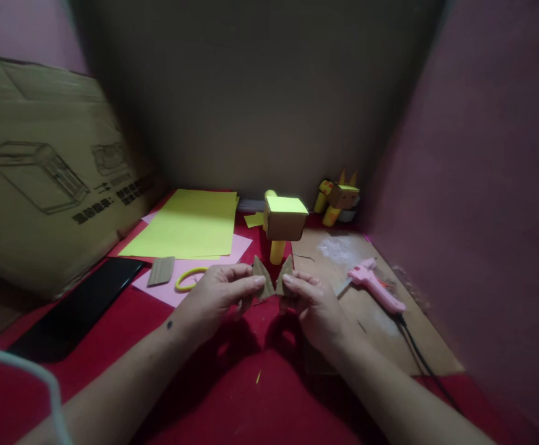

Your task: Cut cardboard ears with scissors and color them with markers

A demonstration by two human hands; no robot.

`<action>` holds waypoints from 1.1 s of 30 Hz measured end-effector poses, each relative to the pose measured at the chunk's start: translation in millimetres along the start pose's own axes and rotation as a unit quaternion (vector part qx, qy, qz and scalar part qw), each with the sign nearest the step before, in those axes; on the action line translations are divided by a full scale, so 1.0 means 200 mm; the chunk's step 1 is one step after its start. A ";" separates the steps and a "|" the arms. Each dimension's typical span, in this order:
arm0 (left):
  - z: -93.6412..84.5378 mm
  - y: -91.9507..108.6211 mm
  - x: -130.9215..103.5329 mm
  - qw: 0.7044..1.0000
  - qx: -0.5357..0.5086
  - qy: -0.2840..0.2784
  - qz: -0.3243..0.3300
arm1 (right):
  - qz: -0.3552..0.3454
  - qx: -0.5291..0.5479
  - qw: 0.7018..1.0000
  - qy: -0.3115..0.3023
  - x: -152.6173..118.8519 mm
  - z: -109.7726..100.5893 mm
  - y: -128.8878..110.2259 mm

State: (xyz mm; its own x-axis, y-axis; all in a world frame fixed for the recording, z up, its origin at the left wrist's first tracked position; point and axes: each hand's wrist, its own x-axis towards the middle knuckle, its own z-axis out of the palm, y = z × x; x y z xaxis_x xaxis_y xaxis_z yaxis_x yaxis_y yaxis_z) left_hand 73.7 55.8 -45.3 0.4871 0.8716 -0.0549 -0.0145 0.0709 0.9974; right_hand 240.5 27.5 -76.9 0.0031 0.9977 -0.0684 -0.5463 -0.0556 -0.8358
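Note:
My left hand [225, 293] pinches a small pointed piece of brown cardboard [262, 279] between thumb and fingers. A matching cardboard triangle [284, 278] is pinched in my right hand [313, 303]. Both pieces point upward, side by side, their lower corners close together. Just behind them stands a cardboard figure [287, 224] with a box head, a yellow top and yellow tube parts. Partly hidden by my left hand are yellow-handled scissors [186, 279] on pink paper. A pink hot glue gun [375, 285] lies on a cardboard sheet beyond my right hand.
Yellow paper sheets [190, 222] lie over pink paper [241, 248] on the red table [232, 395]. A black phone [81, 306], a cardboard scrap [161, 271] and a large carton [51, 167] are at the left. Back right is a horned cardboard animal [341, 194]; the glue gun's cord [424, 358] trails rightward.

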 end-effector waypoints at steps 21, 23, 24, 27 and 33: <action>0.00 0.03 0.01 0.991 0.127 0.038 0.010 | -0.090 -0.103 0.991 -0.014 -0.01 -0.01 -0.02; -0.03 0.09 0.02 0.990 0.131 0.040 0.028 | -0.127 -0.129 0.983 -0.013 -0.02 0.01 -0.09; -0.04 0.14 0.02 0.989 0.135 0.046 0.039 | -0.147 -0.142 0.979 -0.009 -0.01 0.01 -0.14; -0.07 0.29 0.07 0.976 0.171 0.093 0.093 | -0.226 -0.174 0.958 0.029 0.05 0.03 -0.34; -0.07 0.49 0.35 0.950 0.141 0.192 0.202 | -0.285 -0.140 0.943 0.103 0.42 0.04 -0.62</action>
State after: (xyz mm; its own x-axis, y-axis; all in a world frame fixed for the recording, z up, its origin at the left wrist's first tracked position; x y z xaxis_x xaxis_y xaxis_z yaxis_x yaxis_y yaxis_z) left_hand 94.3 131.5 47.8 0.1371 0.9164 0.3761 0.1281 -0.3929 0.9106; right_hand 302.2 118.8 24.4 0.4079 0.8415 0.3542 -0.1650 0.4495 -0.8779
